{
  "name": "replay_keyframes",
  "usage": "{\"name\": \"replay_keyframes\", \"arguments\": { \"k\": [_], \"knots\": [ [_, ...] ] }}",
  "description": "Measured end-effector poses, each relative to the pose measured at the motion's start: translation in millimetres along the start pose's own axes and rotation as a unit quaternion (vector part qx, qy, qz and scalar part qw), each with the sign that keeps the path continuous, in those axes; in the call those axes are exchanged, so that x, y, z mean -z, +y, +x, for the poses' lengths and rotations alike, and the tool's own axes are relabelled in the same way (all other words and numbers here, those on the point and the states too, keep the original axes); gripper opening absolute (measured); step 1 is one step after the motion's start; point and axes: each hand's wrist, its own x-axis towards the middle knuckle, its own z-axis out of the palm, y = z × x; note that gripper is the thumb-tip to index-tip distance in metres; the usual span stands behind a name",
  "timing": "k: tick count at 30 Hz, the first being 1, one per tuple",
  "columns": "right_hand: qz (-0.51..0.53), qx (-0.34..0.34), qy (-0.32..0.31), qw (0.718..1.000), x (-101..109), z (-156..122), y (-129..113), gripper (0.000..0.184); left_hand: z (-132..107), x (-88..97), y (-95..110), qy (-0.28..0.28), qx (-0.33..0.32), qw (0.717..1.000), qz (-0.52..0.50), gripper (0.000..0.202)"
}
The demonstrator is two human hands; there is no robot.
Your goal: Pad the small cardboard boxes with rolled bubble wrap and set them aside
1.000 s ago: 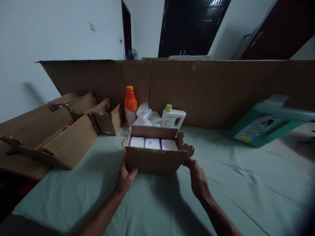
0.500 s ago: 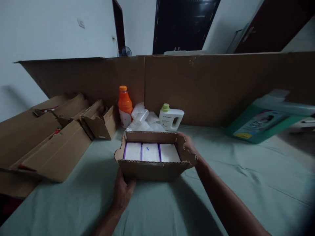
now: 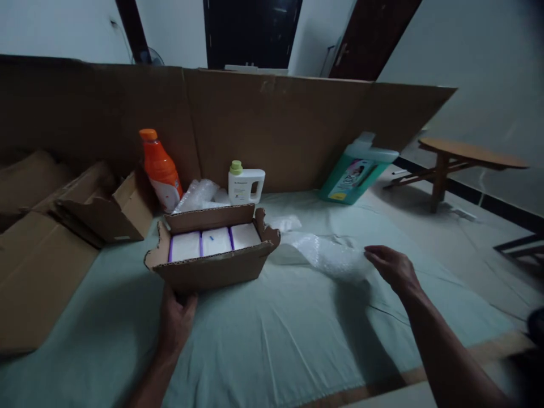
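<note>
a left hand (image 3: 176, 320) grips the near left lower corner of a box (image 3: 208, 275), its thumb along the bottom front edge, the other fingers largely hidden by the cardboard. a right hand (image 3: 395, 272), well apart from the left, pinches the right end of a strip of bubble wrap (image 3: 335, 256) between thumb and fingers. the box sits just ahead of the left hand and well to the left of the right one; the strip stretches across the gap between the box's right end and the right fingertips. whether the box rests fully on the green cloth (image 3: 276, 340) or is partly raised cannot be told.

inside the box, three packs (image 3: 216, 242) stand side by side, white on top and edged in purple, a small blue mark on the middle one. the box's top is uncovered, its end walls cut in ragged curves.

behind the box, a heap of wrap (image 3: 198, 195) lies between an orange bottle (image 3: 161, 173) and a white jug (image 3: 238, 190) with a green cap. a teal jug (image 3: 351, 175) stands farther right, and cardboard cartons (image 3: 38, 266) crowd the left. a cardboard panel (image 3: 297, 124) runs behind them all. past its right end, a wooden table (image 3: 467, 152) stands on the floor.
</note>
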Motion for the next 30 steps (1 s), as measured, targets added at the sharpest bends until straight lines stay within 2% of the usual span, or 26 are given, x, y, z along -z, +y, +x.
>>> {"name": "replay_keyframes", "arguments": {
  "k": [3, 5, 12, 15, 18, 22, 25, 27, 29, 30],
  "knots": [
    [-0.057, -0.018, 0.045, 0.997, 6, -4, 5, 0.019, -1, 0.6, -2, 0.003, -0.016, 1.000, 0.001, 0.063],
    [-0.065, 0.013, 0.036, 0.997, -3, -6, -5, 0.025, -2, 0.7, -1, 0.009, -0.027, 1.000, -0.002, 0.062],
    [-0.053, 0.175, -0.098, 0.978, -77, 3, -89, 0.051, -1, 0.6, 0, 0.020, -0.024, 0.999, 0.030, 0.058],
    [-0.058, 0.200, -0.127, 0.970, -100, 18, -115, 0.038, -1, -0.2, -1, 0.027, -0.024, 0.999, 0.026, 0.059],
    [-0.061, 0.189, -0.145, 0.969, -111, 36, -130, 0.024, -1, -1.1, -3, 0.030, -0.020, 0.999, 0.022, 0.059],
    [-0.047, 0.147, -0.156, 0.976, -112, 49, -143, 0.027, -1, -2.3, -6, 0.031, -0.028, 0.999, 0.012, 0.056],
    [-0.014, 0.154, -0.244, 0.957, -97, 37, -146, 0.038, -1, -2.5, -8, 0.027, -0.025, 0.999, 0.012, 0.057],
    [0.006, 0.171, -0.336, 0.926, -81, 22, -142, 0.042, 0, -2.4, -9, 0.027, -0.018, 0.999, 0.014, 0.058],
    [0.024, 0.199, -0.447, 0.872, -66, 8, -134, 0.046, 0, -2.2, -8, 0.032, -0.017, 0.999, 0.016, 0.059],
    [0.023, 0.209, -0.475, 0.855, -61, 3, -128, 0.047, 0, -2.1, -7, 0.035, -0.021, 0.999, 0.016, 0.058]
  ]
}}
